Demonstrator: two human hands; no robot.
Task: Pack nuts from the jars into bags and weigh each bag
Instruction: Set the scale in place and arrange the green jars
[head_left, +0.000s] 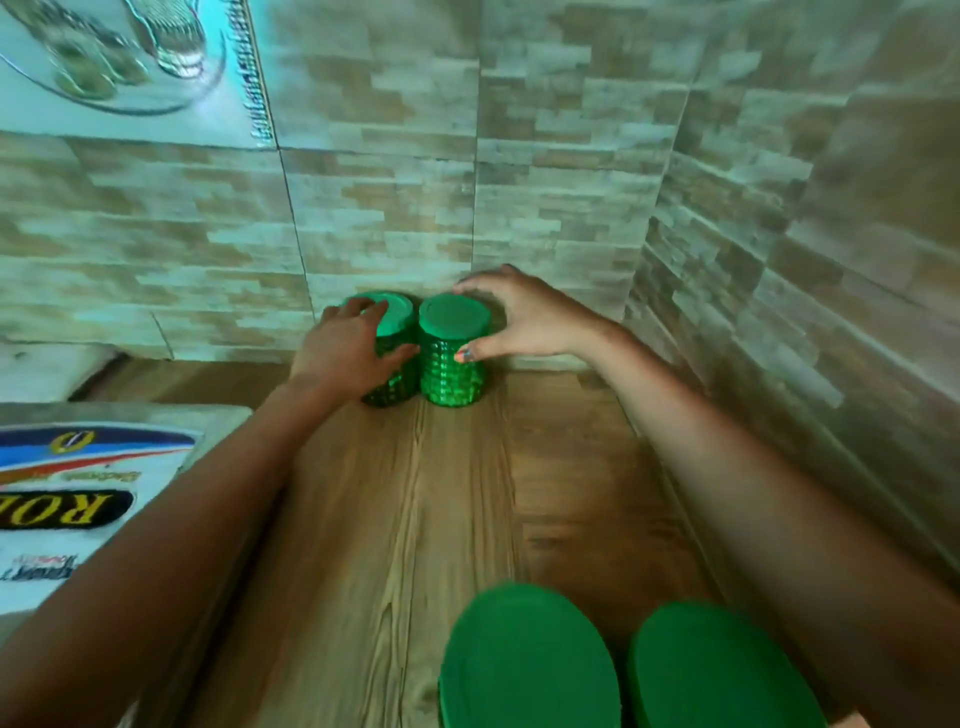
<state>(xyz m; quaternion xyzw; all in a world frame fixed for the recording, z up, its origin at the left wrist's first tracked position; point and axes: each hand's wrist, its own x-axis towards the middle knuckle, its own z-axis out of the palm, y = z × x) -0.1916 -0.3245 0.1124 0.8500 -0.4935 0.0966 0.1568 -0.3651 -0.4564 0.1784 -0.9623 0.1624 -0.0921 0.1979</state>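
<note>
Head view: left hand (347, 354) fingers wrap the left jar (396, 387); right hand (522, 318) grips the right jar (451, 376); jars upright, touching.

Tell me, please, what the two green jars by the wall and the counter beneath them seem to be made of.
The left jar and right jar: translucent green plastic or glass, with glossy faceted walls; the lids look like matte plastic. The counter shows wood grain, possibly laminate.

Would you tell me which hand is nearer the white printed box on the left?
Left. The left hand grips the left back jar, beyond and right of the white printed box; the right hand grips the right back jar, farther right.
</note>
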